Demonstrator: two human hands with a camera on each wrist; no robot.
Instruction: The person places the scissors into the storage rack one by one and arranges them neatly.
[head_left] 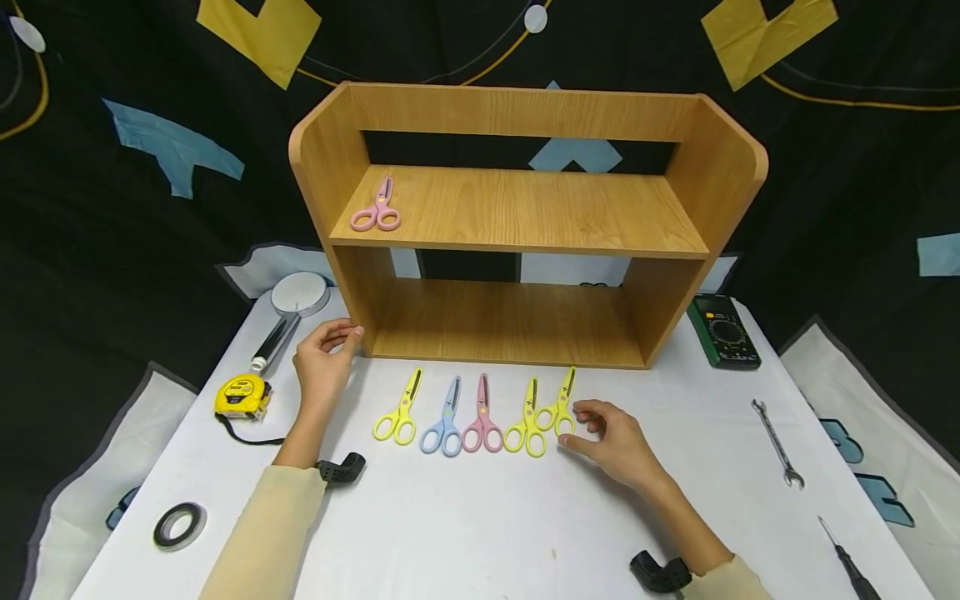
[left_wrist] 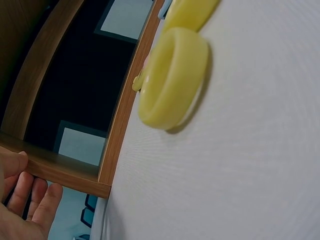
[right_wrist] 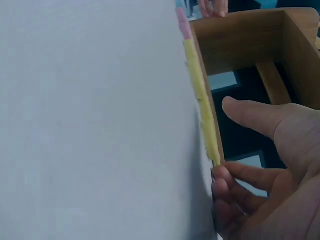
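Note:
On the white table lies a row of small scissors: yellow scissors (head_left: pixel 401 412) at left, blue scissors (head_left: pixel 446 423), pink scissors (head_left: pixel 483 421), then two more yellow pairs at right. The rightmost yellow scissors (head_left: pixel 558 407) have my right hand (head_left: pixel 618 442) beside their handles, thumb and fingers apart; a fingertip looks to touch them. With its fingertips, my left hand (head_left: pixel 324 358) touches the left side panel of a wooden shelf (head_left: pixel 495 325), low at the front. Another pair of pink scissors (head_left: pixel 380 208) is on the upper board, at its left end.
Left of the shelf are a magnifying glass (head_left: pixel 297 296), a yellow tape measure (head_left: pixel 243 397) and a roll of black tape (head_left: pixel 178 527). To the right lie a green-edged multimeter (head_left: pixel 723 332), a wrench (head_left: pixel 777 443) and a screwdriver (head_left: pixel 851 562). Dark cloth hangs behind.

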